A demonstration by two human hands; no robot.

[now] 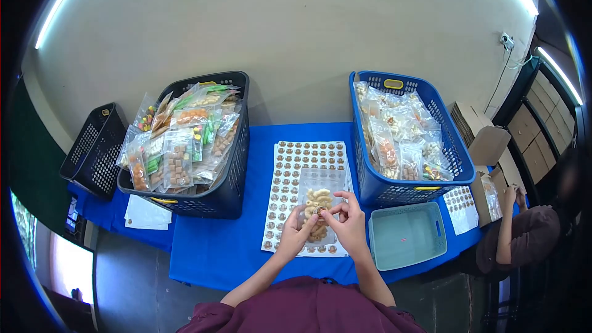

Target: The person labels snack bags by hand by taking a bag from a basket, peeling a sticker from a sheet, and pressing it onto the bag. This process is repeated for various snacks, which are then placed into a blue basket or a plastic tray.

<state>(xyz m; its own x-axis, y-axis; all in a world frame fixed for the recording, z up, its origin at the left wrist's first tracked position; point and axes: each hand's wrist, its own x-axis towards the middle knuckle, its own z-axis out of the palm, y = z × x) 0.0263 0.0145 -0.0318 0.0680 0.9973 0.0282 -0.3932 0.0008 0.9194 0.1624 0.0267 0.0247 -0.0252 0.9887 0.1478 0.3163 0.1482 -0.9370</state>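
A clear plastic pouch (322, 180) of pale curved snack pieces lies over the sticker sheet (285, 176) in front of me. My left hand (295, 232) grips the pouch's lower left side, thumb on its front. The fingers of my right hand (349, 222) pinch a small round sticker (320, 210) against the front of the pouch, close beside my left thumb. Rows of similar round brown stickers cover the white sheet underneath.
A dark basket (241, 142) heaped with filled pouches stands left, a blue basket (364, 180) of pouches right. Nearer is a pale green tray (408, 262). Another sticker sheet (460, 209), cardboard boxes (487, 148) and a person (521, 234) are at far right; a second dark basket (92, 148) is far left.
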